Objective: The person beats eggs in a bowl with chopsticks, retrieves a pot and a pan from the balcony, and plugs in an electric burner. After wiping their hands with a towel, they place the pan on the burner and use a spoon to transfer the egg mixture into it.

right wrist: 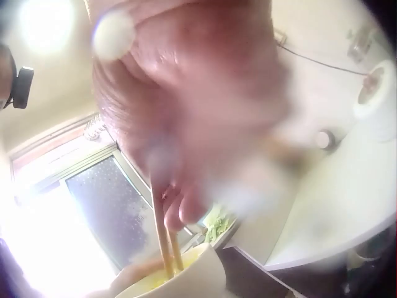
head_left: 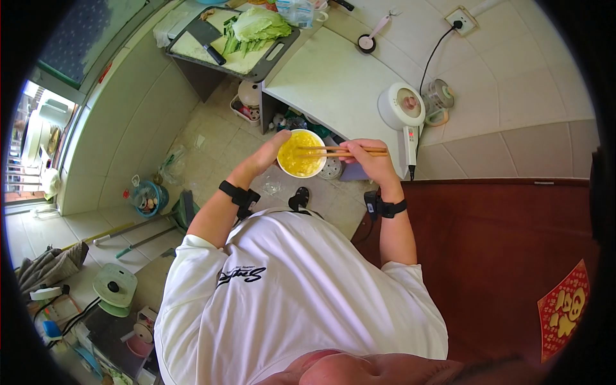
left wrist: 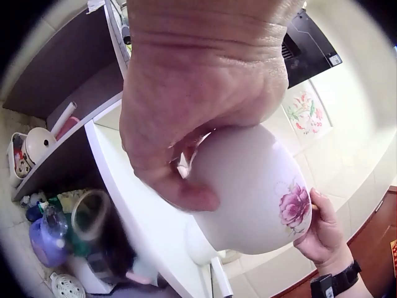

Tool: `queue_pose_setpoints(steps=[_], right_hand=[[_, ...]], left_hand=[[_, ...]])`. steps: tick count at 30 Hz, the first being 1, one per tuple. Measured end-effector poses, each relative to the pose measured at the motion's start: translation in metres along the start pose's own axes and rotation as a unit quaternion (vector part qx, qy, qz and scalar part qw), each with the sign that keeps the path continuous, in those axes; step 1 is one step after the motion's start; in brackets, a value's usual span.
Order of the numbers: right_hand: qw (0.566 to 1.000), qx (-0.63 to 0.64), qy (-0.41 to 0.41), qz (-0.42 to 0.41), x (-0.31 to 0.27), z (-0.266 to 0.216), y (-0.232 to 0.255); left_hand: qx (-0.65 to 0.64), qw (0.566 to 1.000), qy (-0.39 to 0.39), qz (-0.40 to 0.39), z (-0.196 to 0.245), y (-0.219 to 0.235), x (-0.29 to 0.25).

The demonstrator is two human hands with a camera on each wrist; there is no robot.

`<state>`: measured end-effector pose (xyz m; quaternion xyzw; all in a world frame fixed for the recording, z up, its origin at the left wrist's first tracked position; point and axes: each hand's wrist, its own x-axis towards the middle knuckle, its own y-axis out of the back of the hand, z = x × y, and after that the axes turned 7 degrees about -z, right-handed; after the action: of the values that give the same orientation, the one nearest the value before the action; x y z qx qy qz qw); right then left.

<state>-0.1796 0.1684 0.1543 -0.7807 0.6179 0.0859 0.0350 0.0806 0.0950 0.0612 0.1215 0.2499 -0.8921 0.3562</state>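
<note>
A white bowl (left wrist: 248,186) with a pink flower on its outer wall is held in front of the body by the left hand (head_left: 272,153), whose fingers curl round its side. Yellow beaten egg (head_left: 296,154) fills much of the bowl. The right hand (head_left: 369,160) grips a pair of wooden chopsticks (head_left: 333,151), and their tips dip into the egg. In the right wrist view the chopsticks (right wrist: 162,233) slant down over the bowl's rim, while part of that view is blurred.
A white counter (head_left: 327,83) runs along the wall, bearing a white electric pot (head_left: 399,106) and a glass kettle (head_left: 439,96). Farther back, a cutting board (head_left: 269,63) carries cut cabbage (head_left: 256,29) and a knife (head_left: 214,54). A blue basket (head_left: 151,197) stands on the floor at left.
</note>
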Motion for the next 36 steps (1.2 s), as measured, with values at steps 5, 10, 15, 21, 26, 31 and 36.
queue_pose_setpoints(steps=[5,10,15,21,26,31,36], right_hand=[[0.999,-0.024,-0.024,-0.034,-0.001,0.000,0.000],[0.998,-0.011,-0.015,-0.056,-0.003,0.000,0.001],[1.000,0.005,-0.003,-0.021,-0.005,-0.003,-0.002],[1.000,-0.015,0.007,0.018,-0.004,0.001,-0.003],[1.000,-0.018,-0.014,-0.014,-0.003,0.005,-0.002],[0.999,0.020,-0.024,-0.035,-0.006,0.001,-0.002],[0.999,-0.002,-0.013,-0.035,-0.007,-0.001,-0.004]], left_hand=[[0.012,1.000,-0.007,0.001,-0.003,0.004,0.004],[0.013,1.000,-0.002,0.021,0.001,-0.001,0.000],[-0.001,0.999,-0.004,0.035,0.005,-0.005,-0.002],[-0.005,0.999,-0.004,0.035,-0.002,-0.001,0.002],[-0.002,0.999,-0.006,0.047,0.003,-0.007,-0.004],[-0.004,0.999,-0.012,0.042,-0.003,-0.003,-0.001],[-0.001,0.999,-0.009,0.042,-0.003,-0.002,-0.001]])
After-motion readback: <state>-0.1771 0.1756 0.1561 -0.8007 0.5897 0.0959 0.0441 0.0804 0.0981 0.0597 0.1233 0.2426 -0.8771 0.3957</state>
